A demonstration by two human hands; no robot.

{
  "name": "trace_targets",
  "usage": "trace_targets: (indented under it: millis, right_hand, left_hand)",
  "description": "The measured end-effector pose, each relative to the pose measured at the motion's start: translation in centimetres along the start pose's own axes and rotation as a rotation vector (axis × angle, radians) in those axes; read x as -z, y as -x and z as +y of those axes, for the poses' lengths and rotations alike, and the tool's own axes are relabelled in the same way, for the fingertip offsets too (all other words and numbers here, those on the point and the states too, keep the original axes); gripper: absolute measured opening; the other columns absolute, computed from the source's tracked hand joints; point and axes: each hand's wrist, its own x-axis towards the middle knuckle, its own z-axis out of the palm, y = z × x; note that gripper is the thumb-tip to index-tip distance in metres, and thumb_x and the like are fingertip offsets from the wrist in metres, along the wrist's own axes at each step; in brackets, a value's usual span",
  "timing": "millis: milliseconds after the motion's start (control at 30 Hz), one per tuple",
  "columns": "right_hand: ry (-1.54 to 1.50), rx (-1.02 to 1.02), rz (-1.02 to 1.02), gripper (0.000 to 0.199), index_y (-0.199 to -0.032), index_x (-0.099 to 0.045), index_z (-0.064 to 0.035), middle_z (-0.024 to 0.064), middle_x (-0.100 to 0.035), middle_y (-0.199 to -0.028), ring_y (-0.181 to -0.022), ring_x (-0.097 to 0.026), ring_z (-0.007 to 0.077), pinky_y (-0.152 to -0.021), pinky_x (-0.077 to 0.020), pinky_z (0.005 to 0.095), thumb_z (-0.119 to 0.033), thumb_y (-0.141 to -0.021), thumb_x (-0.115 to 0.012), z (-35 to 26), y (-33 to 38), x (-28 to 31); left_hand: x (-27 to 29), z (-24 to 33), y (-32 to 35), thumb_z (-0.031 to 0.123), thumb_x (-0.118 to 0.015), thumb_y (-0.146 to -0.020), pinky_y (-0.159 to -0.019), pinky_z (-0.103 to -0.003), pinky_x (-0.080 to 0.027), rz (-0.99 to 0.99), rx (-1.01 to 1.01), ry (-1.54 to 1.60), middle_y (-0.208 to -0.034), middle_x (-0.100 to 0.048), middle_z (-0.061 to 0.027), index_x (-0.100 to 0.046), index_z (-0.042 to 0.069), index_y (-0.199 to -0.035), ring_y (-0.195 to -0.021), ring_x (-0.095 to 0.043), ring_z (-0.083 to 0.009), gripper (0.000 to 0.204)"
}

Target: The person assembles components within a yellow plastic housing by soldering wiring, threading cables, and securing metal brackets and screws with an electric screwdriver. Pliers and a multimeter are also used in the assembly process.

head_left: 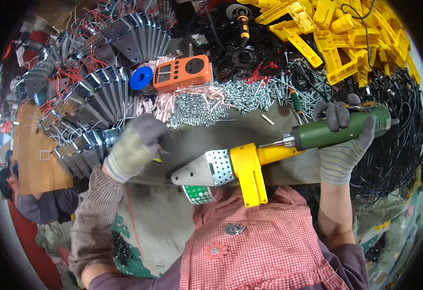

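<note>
- From afar, my right hand (pixel 342 160) grips a green power screwdriver (pixel 314 134), bit at a yellow housing (pixel 248 170)
- The housing lies across the desk's (pixel 206 137) near edge
- My left hand (pixel 135 146) curls; I cannot tell whether it holds anything

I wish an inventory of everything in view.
Electric screwdriver: one, green, centre right
Housing: one, yellow, centre
Perforated nozzle: one, silver, against housing
Dotted piece: one, green-white, below nozzle
Boxy device: one, orange, upper middle
Spool: one, blue, beside device
Screws: many, silver, upper middle
Loose housings: many, yellow, upper right
Cables: many, black, right
Metal plates: many, grey, left
Apron: one, red-white, bottom
Left hand: one, grey-gloved, near nozzle
Right hand: one, grey-gloved, gripping screwdriver
</note>
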Motion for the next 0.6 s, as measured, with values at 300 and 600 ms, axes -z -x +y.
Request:
trace_targets:
  millis: [300, 600]
  right_hand:
    - [-0.077, -0.061, 0.059, 0.051, -0.134, -0.061, -0.0098, -0.0013, -0.042, -0.081, -0.075, -0.044, 0.0163, -0.110, -0.0425, 0.0468, -0.052, -0.105, -0.064, 1.5, -0.3, -0.2]
    - [-0.104, -0.077, 0.108, 0.049, -0.130, -0.063, -0.0089, -0.0017, -0.045, -0.078, -0.072, -0.046, 0.0158, -0.110, -0.0430, 0.0457, -0.051, -0.105, -0.064, 1.9, -0.8, 0.4]
  left_hand:
    - [1.3, 8.6, -9.6, 0.015, -0.058, -0.091, -0.096, -0.052, -0.060, 1.217, 0.371, 0.862, -0.119, -0.060, -0.0197, -0.058, -0.002, -0.148, -0.103, -0.063, -0.0254, 0.059]
    - [0.5, 13.0, -10.4, 0.031, -0.083, -0.089, -0.106, -0.052, -0.059, 1.051, 0.809, 1.234, -0.137, -0.057, -0.0114, -0.044, -0.004, -0.161, -0.125, -0.060, -0.0231, 0.090]
